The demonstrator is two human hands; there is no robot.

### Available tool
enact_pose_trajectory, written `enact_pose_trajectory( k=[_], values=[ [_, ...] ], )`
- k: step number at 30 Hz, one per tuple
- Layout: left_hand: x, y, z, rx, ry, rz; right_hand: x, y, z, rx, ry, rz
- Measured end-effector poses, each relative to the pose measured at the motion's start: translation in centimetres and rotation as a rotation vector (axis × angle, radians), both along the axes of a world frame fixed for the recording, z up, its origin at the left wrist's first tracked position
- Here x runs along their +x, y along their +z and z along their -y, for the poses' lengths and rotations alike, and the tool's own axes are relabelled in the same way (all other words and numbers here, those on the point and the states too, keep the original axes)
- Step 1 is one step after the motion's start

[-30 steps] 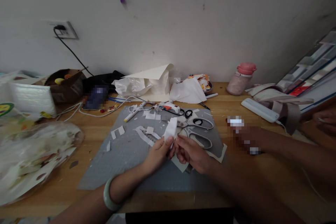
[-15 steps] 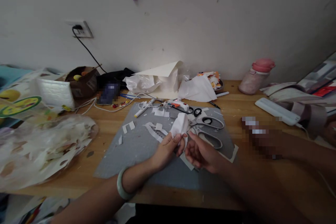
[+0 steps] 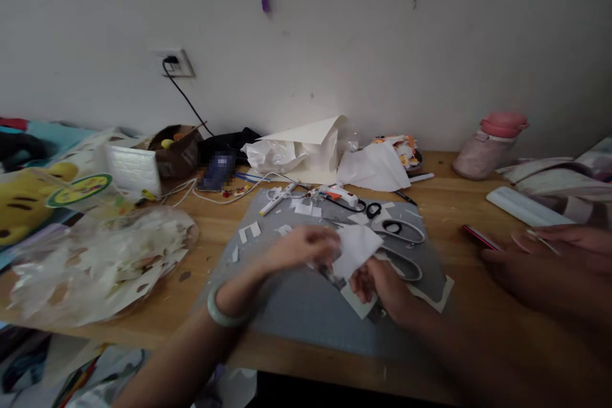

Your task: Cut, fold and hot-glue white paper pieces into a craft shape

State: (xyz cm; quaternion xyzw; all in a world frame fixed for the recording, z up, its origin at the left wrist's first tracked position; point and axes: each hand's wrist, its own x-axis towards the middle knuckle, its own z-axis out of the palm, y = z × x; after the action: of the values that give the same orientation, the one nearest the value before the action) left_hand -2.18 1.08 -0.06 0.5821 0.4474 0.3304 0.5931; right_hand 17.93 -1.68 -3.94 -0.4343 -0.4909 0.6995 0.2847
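Both my hands hold a small white paper piece over the grey cutting mat. My left hand, with a pale green bangle on its wrist, grips the paper's left edge from above. Below the paper, my right hand pinches its lower edge. The picture is blurred by motion, so the exact finger grip is unclear. Large silver scissors lie just behind the paper on the mat.
White paper scraps, a marker and a glue gun lie on the mat's far part. Another person's hands rest at right near a red-edged flat object. A scrap-filled plastic bag lies left; a pink bottle stands back right.
My left hand turned over onto the paper's top and the paper spread out flatter toward the right. The camera swung left. The other person's hands shifted right.
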Motion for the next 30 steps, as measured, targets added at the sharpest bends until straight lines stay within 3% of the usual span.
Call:
enact_pose_trajectory(
  k=[3,4,7,10,12,13,14,15,18,19,20,23,30],
  values=[
    [-6.3,1.8,-3.2,0.213,0.695,0.153,0.1,0.9,0.1,0.117,-0.120,0.028],
    [-8.3,2.0,-4.0,0.228,0.836,0.167,0.1,1.2,0.2,0.124,-0.154,0.023],
    [-12.5,1.7,-5.2,0.185,1.045,0.136,0.1,1.5,0.4,0.132,-0.201,0.025],
    [-12.8,0.8,-5.2,0.125,1.090,0.125,0.0,1.3,0.4,0.132,-0.233,0.014],
    [-10.9,0.6,-4.7,0.135,1.085,0.133,0.0,1.2,0.2,0.122,-0.243,-0.004],
    [-9.4,0.6,-4.2,0.151,1.026,0.145,0.0,1.3,0.1,0.115,-0.240,-0.015],
    [-7.7,0.5,-3.6,0.156,0.879,0.146,0.0,1.4,0.1,0.108,-0.237,-0.027],
    [-5.9,0.5,-2.8,0.103,0.670,0.094,0.0,1.5,0.0,0.104,-0.238,-0.041],
    [-0.9,0.4,-0.3,-0.176,-0.288,-0.136,0.0,1.6,-0.2,0.116,-0.278,-0.063],
    [0.4,0.3,0.5,-0.212,-0.466,-0.130,-0.1,1.5,-0.2,0.127,-0.299,-0.056],
    [1.4,0.0,1.1,-0.236,-0.546,-0.073,-0.1,1.4,-0.1,0.141,-0.317,-0.041],
    [3.3,-1.0,2.1,-0.218,-0.554,0.074,-0.2,0.8,0.1,0.185,-0.379,0.005],
    [4.7,-3.0,2.5,0.050,0.006,0.041,-0.3,0.5,0.3,0.198,-0.310,0.031]
  ],
)
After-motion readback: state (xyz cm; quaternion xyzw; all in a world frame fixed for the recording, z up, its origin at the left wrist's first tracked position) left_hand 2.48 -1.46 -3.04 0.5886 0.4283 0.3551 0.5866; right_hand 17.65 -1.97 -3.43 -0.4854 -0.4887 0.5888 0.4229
